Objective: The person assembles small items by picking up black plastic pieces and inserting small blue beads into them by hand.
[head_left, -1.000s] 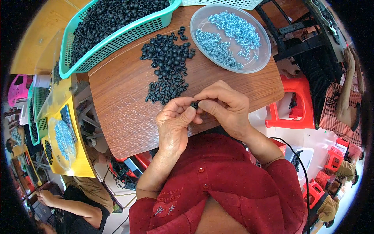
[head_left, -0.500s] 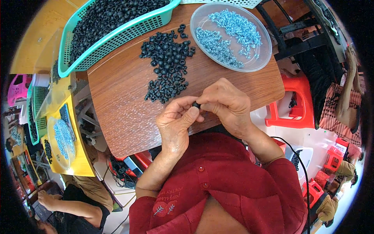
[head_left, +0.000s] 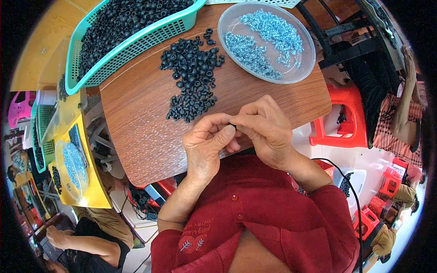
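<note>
Close to the table's front edge, my left hand [head_left: 205, 143] pinches a small round black part [head_left: 233, 126] between thumb and fingers. My right hand [head_left: 268, 127] is closed in a pinch right against that part; whatever lies between its fingertips is too small to make out. Beyond my hands, a heap of black ring-shaped and cap-like parts [head_left: 193, 68] lies loose on the brown wooden table [head_left: 136, 132]. A clear round plastic tray [head_left: 298, 75] at the back right holds two piles of tiny shiny light-blue pieces [head_left: 273, 32].
A turquoise basket [head_left: 132, 50] full of black parts stands at the back left. Right of the table is a red plastic stool [head_left: 341, 118]. A yellow table [head_left: 88, 173] with another tray is at the left; a person's arm [head_left: 86, 243] shows below it.
The view has shifted slightly. My hands stay together at the black part, with only small changes of the fingers; the right hand's fingers have tilted a little.
</note>
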Demonstrator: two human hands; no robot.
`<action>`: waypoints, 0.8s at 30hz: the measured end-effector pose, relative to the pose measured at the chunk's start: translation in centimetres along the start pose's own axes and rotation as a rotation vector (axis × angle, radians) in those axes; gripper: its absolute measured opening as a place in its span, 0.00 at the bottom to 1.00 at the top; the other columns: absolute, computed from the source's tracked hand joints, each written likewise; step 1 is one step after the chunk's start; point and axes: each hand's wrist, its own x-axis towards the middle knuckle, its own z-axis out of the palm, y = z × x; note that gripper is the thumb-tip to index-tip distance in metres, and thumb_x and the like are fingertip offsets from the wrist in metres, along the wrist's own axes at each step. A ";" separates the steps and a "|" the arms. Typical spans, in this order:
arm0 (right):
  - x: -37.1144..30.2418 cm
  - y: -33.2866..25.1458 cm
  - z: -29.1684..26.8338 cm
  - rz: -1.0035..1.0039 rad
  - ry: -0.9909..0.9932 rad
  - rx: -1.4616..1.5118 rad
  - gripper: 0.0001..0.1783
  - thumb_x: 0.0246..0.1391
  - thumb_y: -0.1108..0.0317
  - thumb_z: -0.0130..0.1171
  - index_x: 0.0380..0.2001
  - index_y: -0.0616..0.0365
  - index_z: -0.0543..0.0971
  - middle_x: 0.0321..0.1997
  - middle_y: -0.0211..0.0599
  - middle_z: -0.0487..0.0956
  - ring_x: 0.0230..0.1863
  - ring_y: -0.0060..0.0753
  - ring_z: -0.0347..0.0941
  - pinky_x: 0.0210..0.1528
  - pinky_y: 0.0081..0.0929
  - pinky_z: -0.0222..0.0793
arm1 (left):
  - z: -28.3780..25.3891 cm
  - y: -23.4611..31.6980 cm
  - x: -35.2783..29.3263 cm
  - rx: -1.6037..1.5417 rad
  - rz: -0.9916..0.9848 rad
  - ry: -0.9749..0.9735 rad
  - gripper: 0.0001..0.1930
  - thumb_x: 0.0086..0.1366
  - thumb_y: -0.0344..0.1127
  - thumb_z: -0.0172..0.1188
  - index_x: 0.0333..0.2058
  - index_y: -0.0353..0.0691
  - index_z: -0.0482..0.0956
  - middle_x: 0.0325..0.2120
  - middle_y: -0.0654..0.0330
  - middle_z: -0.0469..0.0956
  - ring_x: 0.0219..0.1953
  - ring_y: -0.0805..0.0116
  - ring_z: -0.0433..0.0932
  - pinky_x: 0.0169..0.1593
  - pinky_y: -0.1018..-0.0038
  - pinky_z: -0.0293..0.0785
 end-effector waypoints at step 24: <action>0.3 1.1 -0.1 -0.230 0.075 -0.159 0.18 0.33 0.73 0.66 0.32 0.64 0.75 0.29 0.39 0.72 0.27 0.41 0.66 0.27 0.33 0.64 | 1.1 0.4 0.7 -0.221 -0.155 0.073 0.10 0.62 0.32 0.59 0.38 0.31 0.76 0.29 0.60 0.78 0.29 0.74 0.77 0.37 0.79 0.74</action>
